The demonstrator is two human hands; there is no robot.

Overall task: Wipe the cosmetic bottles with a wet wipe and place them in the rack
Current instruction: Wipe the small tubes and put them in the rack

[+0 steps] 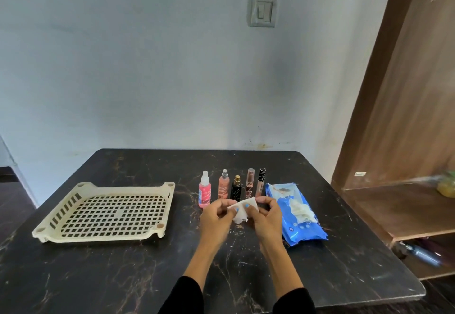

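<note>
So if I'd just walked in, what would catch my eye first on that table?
Probably the two hands at the centre, the left hand and right hand holding a white wet wipe between them. Just behind stands a row of five small cosmetic bottles, with a blue wipes pack to their right. On the left lies a cream perforated rack, nothing in it yet.

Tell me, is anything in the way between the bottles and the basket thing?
No. Only bare table lies between the bottles and the empty rack. Both hands hold the wipe in front of the bottles.
</note>
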